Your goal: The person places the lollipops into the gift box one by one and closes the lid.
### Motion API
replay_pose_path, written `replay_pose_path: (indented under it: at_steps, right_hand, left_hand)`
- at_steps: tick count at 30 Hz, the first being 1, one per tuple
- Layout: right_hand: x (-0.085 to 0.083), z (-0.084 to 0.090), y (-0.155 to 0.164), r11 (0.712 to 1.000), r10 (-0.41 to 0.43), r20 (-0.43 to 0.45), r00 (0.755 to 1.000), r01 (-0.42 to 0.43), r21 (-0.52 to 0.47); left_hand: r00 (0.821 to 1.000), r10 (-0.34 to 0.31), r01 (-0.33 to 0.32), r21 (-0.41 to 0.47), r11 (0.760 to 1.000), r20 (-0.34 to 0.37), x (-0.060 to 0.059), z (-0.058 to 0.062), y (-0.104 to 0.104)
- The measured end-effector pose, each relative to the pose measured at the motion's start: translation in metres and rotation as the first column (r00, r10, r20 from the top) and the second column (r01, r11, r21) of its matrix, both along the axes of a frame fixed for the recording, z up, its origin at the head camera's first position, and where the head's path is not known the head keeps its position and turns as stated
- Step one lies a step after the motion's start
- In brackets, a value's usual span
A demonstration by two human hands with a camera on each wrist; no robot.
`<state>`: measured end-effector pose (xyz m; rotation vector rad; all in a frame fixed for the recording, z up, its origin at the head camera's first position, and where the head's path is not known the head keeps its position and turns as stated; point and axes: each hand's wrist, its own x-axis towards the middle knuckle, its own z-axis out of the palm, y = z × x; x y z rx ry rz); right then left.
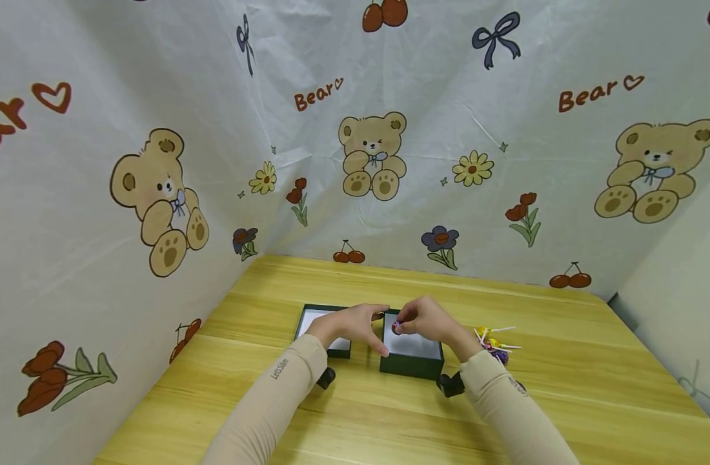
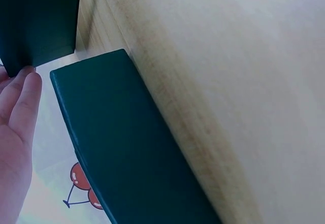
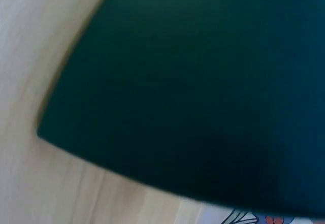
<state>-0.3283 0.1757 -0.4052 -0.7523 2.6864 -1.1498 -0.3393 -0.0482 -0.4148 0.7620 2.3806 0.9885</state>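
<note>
Standing on a wooden table (image 1: pixel 564 361), bear-printed cloth (image 1: pixel 372 155) walls it in.

Non-work items, seen from my seat:
- Wooden table (image 1: pixel 564 400), light yellow grain, fills 4 to 8 o'clock.
- Printed cloth backdrop (image 1: pixel 308 39), white, creased, wraps 9 through 2 o'clock.
- Bear prints: one at 12 (image 1: pixel 372 155), one at 10 (image 1: pixel 160 197), one at 2 (image 1: pixel 657 169).
- "Bear" lettering (image 1: pixel 317 95), approx. 11 o'clock.
- Grey bow (image 1: pixel 496 37) at 1.
- Yellow daisy (image 1: pixel 473 168) just right of the 12 o'clock bear.
- Cherry pair (image 1: pixel 349 256) at table's far edge.
- Red tulips (image 1: pixel 53 374) at 8.
- Plain wall (image 1: pixel 680 310) at 3.
</note>
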Motion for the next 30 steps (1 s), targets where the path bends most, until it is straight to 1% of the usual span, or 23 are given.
replay_pose_path:
  at_steps: [12,20,30]
  right_hand:
    - [0.000,-0.014,-0.008,1.000,0.002,-0.003,1.000,-0.002,0.006]
    - [0.001,-0.017,-0.014,0.998,-0.068,0.009,0.998,0.068,0.010]
    - [-0.001,-0.024,-0.020,0.996,-0.090,0.000,0.996,0.090,0.007]
  left_hand:
    - [1.000,-0.003,0.003,0.005,1.000,0.003,0.000,-0.002,0.001]
    - [1.000,0.005,-0.005,0.012,1.000,0.016,0.001,0.000,0.000]
    - [1.000,0.011,-0.011,0.020,1.000,0.019,0.001,-0.001,0.002]
